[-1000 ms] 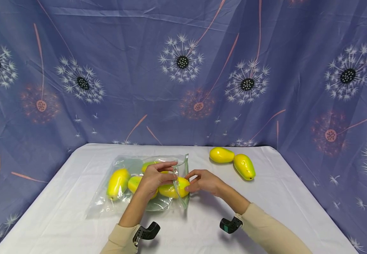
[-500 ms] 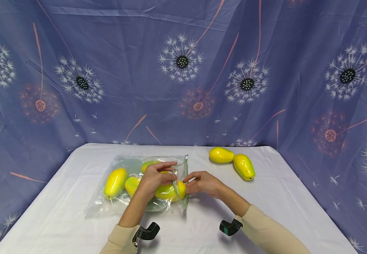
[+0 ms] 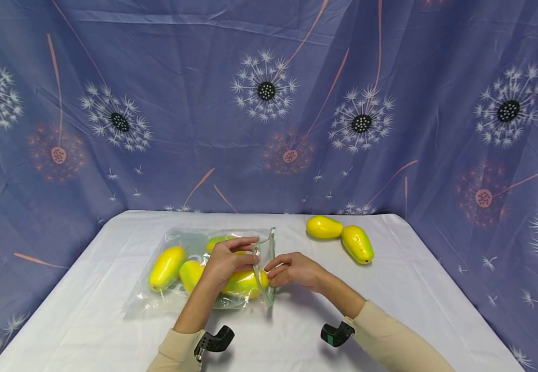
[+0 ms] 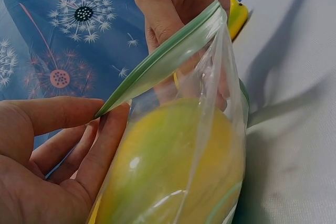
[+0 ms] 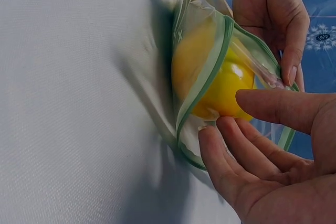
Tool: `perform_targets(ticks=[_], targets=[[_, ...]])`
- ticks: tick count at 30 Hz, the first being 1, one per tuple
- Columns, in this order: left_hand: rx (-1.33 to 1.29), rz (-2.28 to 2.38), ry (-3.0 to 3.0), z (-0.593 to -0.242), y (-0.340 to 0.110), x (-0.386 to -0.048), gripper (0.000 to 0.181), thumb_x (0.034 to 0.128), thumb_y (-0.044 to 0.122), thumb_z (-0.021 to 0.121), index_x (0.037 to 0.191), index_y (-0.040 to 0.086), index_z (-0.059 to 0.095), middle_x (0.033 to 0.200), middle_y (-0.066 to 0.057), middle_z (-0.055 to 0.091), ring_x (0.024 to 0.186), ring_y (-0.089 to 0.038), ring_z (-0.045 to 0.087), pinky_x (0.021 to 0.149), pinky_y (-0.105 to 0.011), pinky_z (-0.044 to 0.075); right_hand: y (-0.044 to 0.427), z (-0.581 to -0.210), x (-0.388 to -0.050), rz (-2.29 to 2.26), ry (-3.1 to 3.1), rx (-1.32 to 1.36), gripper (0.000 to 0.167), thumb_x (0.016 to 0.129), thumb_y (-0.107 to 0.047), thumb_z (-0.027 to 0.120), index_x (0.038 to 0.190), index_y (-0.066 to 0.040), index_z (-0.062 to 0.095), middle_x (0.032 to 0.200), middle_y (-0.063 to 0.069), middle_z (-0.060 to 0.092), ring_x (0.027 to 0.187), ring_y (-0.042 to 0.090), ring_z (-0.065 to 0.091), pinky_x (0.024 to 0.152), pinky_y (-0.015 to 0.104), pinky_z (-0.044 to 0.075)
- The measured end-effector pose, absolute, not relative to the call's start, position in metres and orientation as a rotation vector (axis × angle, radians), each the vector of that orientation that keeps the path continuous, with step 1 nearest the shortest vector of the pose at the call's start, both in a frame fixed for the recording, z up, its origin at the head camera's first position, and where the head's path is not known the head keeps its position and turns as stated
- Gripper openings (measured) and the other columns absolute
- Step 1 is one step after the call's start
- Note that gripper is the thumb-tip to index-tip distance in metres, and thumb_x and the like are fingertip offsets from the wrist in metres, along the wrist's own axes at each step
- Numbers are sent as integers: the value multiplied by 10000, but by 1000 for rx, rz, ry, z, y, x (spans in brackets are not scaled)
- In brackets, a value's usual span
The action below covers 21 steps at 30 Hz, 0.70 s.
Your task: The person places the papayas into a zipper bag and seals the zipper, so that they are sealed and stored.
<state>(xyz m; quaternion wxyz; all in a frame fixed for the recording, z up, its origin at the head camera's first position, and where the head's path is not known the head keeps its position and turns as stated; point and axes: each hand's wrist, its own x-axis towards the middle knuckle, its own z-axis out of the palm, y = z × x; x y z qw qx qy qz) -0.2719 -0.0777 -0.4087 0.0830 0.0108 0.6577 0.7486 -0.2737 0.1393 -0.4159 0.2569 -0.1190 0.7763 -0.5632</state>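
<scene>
Left hand pinching the clear bag by its green rim, right hand relaxed against the yellow fruit just inside (contact's hard to judge). Back fruit is partly hidden by the left hand.

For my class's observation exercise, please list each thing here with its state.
Clear bag: open, lying down
Front fruit: at the bag's rim
Other bagged fruits: lying inside
Two loose fruits: on the tabletop
Left hand: pinching the rim
Right hand: touching front fruit
Patterned backdrop: hanging, creased
</scene>
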Motion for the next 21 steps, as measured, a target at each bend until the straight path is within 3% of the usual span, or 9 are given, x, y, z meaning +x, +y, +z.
perform_targets(ticks=[13, 21], targets=[[34, 2237, 1983, -407, -77, -271, 493, 792, -89, 783, 1272, -27, 688, 1061, -138, 660, 766, -177, 701, 755, -361, 645, 145, -414, -275, -1528, 2134, -307, 433, 834, -30, 745, 1249, 52, 649, 1140, 240, 722, 906, 197, 734, 849, 356, 615], [19, 2248, 1974, -409, -77, -272, 496, 783, -103, 780, 1266, -32, 690, 1018, -117, 675, 761, -167, 705, 736, -341, 645, 174, -402, -277, -1471, 2340, -273, 519, 838, -99, 801, 1300, 35, 608, 1025, 134, 753, 914, 272, 743, 858, 420, 623]])
